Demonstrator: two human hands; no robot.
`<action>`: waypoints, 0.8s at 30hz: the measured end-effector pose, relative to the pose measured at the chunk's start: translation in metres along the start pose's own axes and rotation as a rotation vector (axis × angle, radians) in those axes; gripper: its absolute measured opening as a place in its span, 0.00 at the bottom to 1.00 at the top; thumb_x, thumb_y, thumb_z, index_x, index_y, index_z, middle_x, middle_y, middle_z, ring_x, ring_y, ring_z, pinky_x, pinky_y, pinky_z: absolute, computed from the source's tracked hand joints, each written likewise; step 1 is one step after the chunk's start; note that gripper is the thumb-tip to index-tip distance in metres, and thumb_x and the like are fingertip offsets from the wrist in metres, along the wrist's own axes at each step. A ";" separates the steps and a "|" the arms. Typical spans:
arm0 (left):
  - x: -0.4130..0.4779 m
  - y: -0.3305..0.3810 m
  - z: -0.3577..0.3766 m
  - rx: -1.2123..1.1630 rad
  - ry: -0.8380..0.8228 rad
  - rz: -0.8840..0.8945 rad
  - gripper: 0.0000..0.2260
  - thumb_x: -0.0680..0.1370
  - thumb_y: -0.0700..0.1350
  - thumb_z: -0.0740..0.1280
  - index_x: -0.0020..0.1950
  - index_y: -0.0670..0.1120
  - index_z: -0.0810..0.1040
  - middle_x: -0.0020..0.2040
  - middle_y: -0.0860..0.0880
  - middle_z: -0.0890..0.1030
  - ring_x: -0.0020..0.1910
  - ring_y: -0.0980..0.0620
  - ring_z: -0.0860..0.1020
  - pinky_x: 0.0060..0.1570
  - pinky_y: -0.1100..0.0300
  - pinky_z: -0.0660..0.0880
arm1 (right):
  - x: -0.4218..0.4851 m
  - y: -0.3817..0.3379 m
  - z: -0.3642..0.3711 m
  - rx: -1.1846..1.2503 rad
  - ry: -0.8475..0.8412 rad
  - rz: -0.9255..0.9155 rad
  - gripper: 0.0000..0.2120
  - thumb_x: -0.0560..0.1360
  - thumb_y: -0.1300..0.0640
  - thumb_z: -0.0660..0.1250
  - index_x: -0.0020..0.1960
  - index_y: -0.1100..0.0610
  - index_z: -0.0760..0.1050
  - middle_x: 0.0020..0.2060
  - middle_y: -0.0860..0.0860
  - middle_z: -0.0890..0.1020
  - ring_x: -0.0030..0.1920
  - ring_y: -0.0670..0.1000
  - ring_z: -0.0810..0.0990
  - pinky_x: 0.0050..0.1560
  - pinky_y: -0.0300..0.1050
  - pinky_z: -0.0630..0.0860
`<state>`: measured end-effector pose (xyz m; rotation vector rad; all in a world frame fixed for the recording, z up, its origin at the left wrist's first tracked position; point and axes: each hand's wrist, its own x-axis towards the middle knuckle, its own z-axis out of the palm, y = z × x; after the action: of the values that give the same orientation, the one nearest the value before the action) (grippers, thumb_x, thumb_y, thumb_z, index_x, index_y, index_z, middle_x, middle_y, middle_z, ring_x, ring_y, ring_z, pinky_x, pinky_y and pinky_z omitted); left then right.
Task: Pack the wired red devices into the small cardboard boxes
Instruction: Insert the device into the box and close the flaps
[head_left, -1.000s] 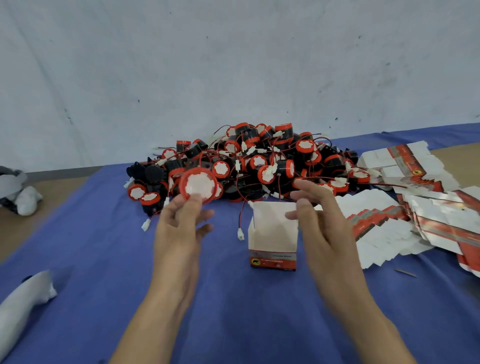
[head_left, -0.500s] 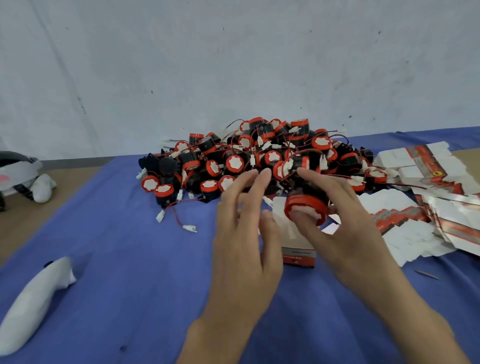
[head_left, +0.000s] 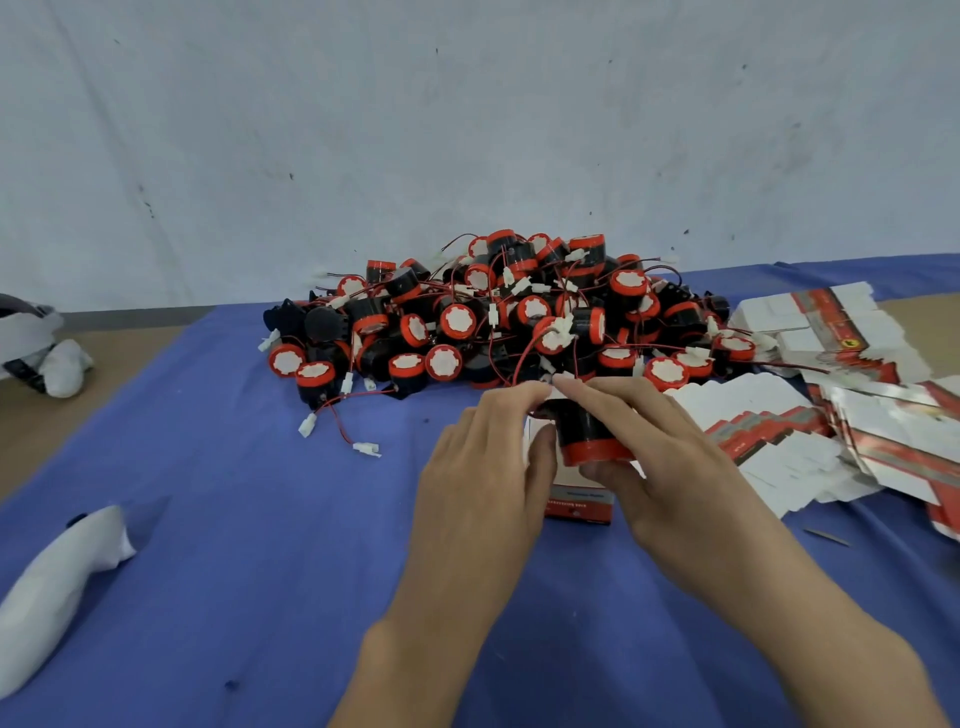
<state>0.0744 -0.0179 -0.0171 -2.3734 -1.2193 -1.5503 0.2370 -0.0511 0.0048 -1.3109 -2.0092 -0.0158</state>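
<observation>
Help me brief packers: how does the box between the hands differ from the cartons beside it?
The box stands erected; the cartons lie flat, overlapping. The left hand and right hand, gripping a device, flank the box; the cartons lie untouched. Both are white card with red print.

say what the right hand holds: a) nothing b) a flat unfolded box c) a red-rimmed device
c: the right hand grips a black, red-rimmed device with fingers over it and thumb under it, above the box.
</observation>
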 end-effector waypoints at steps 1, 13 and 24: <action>0.000 0.000 -0.001 -0.026 0.010 -0.033 0.10 0.82 0.53 0.59 0.64 0.58 0.67 0.54 0.63 0.73 0.48 0.59 0.76 0.42 0.63 0.74 | -0.001 0.000 0.001 0.037 0.003 0.001 0.35 0.77 0.67 0.70 0.76 0.40 0.64 0.66 0.36 0.69 0.65 0.42 0.69 0.60 0.27 0.65; 0.008 0.001 -0.013 0.023 0.104 0.131 0.06 0.82 0.48 0.63 0.57 0.51 0.76 0.53 0.56 0.79 0.44 0.55 0.76 0.44 0.55 0.73 | -0.009 -0.001 0.006 0.314 0.090 0.064 0.36 0.79 0.65 0.69 0.65 0.25 0.61 0.64 0.35 0.67 0.62 0.33 0.71 0.55 0.23 0.68; 0.021 0.002 -0.023 0.043 0.104 0.259 0.03 0.81 0.45 0.67 0.51 0.47 0.80 0.49 0.54 0.81 0.52 0.56 0.75 0.65 0.52 0.69 | -0.002 -0.013 0.010 -0.005 0.041 0.000 0.37 0.76 0.55 0.72 0.75 0.34 0.55 0.62 0.35 0.69 0.56 0.43 0.73 0.49 0.36 0.73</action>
<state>0.0621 -0.0170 0.0110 -2.2833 -0.8761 -1.5254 0.2211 -0.0551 0.0014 -1.3033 -1.9755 -0.0473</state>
